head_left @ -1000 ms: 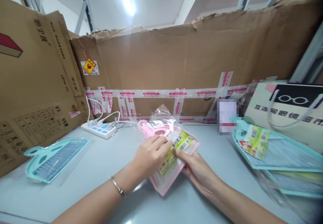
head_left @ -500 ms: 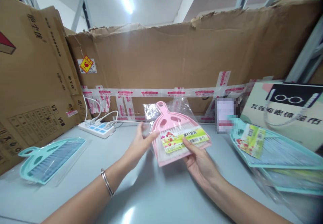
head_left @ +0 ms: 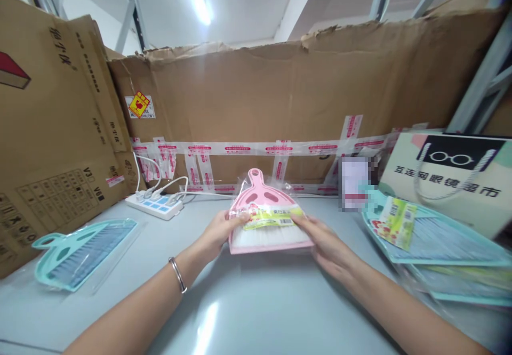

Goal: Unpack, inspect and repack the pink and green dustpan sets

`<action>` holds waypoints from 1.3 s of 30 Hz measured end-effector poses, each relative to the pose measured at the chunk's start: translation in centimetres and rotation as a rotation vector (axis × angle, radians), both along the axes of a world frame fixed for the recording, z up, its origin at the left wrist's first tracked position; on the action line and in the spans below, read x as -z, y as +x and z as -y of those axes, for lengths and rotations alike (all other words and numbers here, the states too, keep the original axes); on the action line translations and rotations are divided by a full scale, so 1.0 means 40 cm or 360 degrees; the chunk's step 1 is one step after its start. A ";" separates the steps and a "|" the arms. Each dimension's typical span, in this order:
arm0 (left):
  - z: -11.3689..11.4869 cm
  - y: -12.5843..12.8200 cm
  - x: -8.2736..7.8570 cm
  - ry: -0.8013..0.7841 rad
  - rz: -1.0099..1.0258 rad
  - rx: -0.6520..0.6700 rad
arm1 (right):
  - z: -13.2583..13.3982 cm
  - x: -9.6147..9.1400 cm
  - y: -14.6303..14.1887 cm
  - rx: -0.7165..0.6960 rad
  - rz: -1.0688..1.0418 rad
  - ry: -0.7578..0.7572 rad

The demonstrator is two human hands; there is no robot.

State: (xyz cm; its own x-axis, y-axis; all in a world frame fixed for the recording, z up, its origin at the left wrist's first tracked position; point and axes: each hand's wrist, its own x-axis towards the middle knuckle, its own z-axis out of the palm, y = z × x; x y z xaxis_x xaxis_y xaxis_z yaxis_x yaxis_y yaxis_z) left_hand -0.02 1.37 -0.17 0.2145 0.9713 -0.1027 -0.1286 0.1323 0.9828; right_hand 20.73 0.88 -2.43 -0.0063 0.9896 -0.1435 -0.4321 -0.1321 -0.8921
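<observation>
A pink dustpan and brush set [head_left: 262, 240] in a clear plastic bag is held in front of me, handle pointing away. My left hand [head_left: 220, 232] grips its left edge, thumb on top. On the right edge my right hand [head_left: 322, 237] holds it the same way, thumb over the end of a yellow-green card label [head_left: 276, 218]. White bristles show below the label. The fingers under the dustpan are hidden.
A bagged teal dustpan set [head_left: 86, 253] lies at left. More teal sets [head_left: 448, 240] are stacked at right before a glasses-print paper bag [head_left: 448, 168]. A power strip [head_left: 154, 206] and a blurred-out upright object [head_left: 354, 182] stand near the cardboard wall [head_left: 248, 99].
My left hand has closed on the dustpan set's left edge. The set has turned from slanted to straight and tipped flatter, and the right hand has moved to its right edge.
</observation>
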 end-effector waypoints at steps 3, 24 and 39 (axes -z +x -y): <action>0.003 0.001 -0.010 -0.0182 -0.0026 -0.0056 | 0.008 -0.013 -0.011 -0.0214 -0.0049 -0.0196; -0.022 -0.083 -0.066 0.0309 -0.0068 0.0225 | 0.006 -0.027 0.009 0.0028 -0.0259 -0.0008; -0.015 -0.004 0.029 0.0562 -0.0261 -0.0381 | 0.038 -0.048 -0.009 -0.0272 -0.0076 0.0104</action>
State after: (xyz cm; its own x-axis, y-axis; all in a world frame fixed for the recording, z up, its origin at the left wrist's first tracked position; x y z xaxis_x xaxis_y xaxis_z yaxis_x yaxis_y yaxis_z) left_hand -0.18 1.95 -1.31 -0.0119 0.9731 0.2299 0.0466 -0.2292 0.9723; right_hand 20.37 -0.65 -0.50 -0.1806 0.9808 -0.0743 -0.4506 -0.1496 -0.8801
